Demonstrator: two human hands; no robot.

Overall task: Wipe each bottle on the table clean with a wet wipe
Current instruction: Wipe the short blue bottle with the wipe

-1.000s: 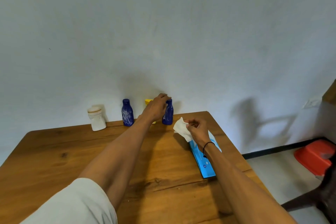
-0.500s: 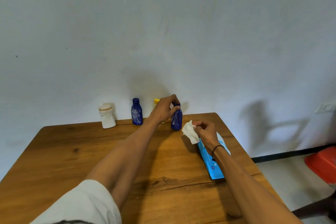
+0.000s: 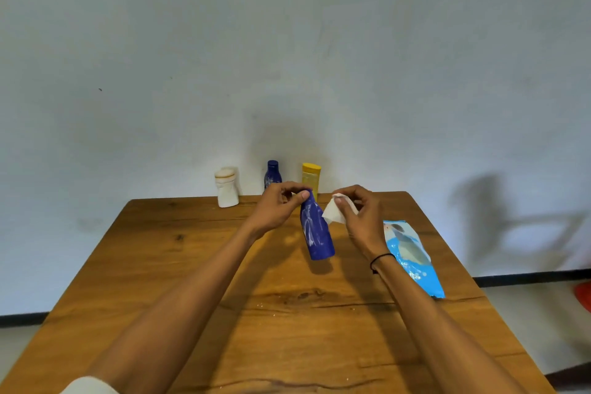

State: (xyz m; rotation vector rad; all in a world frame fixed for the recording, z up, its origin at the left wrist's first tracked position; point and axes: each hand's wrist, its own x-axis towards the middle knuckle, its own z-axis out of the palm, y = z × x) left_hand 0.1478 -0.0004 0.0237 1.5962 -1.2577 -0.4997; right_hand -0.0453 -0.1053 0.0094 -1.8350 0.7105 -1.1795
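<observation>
My left hand [image 3: 275, 205] pinches the cap of a dark blue bottle [image 3: 316, 233] and holds it tilted in the air above the wooden table [image 3: 192, 281]. Just right of the bottle's neck, my right hand [image 3: 358, 217] grips a crumpled white wet wipe [image 3: 334, 213], close to the bottle but apart from it. Along the table's far edge stand a white bottle [image 3: 227, 187], a second dark blue bottle [image 3: 272, 173] and a yellow bottle [image 3: 311, 177].
A light blue wet wipe packet [image 3: 412, 257] lies flat on the table near its right edge. A pale wall rises directly behind the table. A red object [image 3: 583, 296] sits on the floor at the far right.
My left hand lifted the blue bottle from the back row and brought it toward me, tilted. My right hand rose from the packet with the wipe to beside the bottle.
</observation>
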